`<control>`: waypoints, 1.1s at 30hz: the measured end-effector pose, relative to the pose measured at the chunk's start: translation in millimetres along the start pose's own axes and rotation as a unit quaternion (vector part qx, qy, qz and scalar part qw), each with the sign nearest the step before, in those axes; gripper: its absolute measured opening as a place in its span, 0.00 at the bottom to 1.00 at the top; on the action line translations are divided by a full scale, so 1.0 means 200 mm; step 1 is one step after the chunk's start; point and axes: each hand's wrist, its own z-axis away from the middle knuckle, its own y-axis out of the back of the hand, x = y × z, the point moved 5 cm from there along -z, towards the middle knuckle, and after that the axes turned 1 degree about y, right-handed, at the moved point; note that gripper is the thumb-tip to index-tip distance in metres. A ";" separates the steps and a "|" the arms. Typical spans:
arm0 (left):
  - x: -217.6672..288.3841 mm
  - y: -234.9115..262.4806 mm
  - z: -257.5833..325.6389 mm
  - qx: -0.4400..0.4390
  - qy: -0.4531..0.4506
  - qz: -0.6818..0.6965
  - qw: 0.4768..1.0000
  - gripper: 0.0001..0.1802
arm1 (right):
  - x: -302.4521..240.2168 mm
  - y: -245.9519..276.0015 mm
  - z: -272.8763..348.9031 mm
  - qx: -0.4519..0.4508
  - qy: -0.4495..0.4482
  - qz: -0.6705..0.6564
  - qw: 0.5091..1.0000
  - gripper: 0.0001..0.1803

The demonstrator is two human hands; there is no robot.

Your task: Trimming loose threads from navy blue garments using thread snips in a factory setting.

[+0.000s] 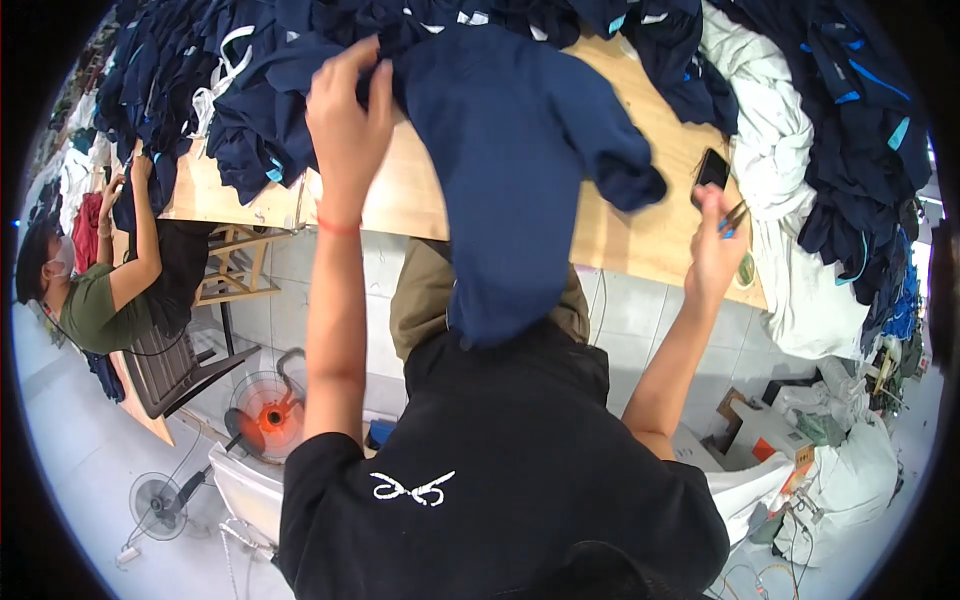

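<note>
A navy garment (500, 150) with a sleeve lies over the table edge in front of me and hangs down onto my lap. My left hand (350, 120) is raised at its upper left side, thumb and fingers apart, with nothing seen in it. Over the table's right side, my right hand (715, 245) is closed around small thread snips (735, 218) with a bit of blue on them. The fingers partly cover the snips. Just beyond that hand lies a black phone (712, 172).
Navy garments (260, 120) are heaped along the far side of the wooden table (630, 240). White cloth (770, 150) and more navy clothing (860, 130) hang at the right. A co-worker (100, 270) handles dark cloth at the left. Fans (270, 415) stand on the floor.
</note>
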 end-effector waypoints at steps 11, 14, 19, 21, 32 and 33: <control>0.25 0.07 1.16 -0.196 0.304 0.095 0.928 0.25 | 0.38 -0.40 0.60 -0.257 -0.118 0.087 0.955 0.10; 0.13 -0.02 1.25 -0.200 0.372 0.059 0.904 0.25 | 0.34 -0.69 0.60 -0.308 -0.057 0.073 0.947 0.10; 0.09 -0.11 1.21 -0.234 0.357 0.074 0.901 0.19 | 0.18 -1.05 0.60 -0.323 0.089 0.097 0.937 0.11; 0.15 -0.13 1.12 -0.187 0.311 0.066 0.929 0.18 | 0.28 -1.09 0.59 -0.334 0.156 0.160 0.916 0.09; 0.56 -0.34 0.99 -0.235 0.138 0.275 0.922 0.15 | 0.30 -0.74 0.60 -0.304 -0.225 -0.062 0.924 0.06; 0.58 -0.34 0.99 -0.258 0.142 0.309 0.904 0.17 | 0.32 -0.71 0.61 -0.300 -0.300 -0.088 0.901 0.08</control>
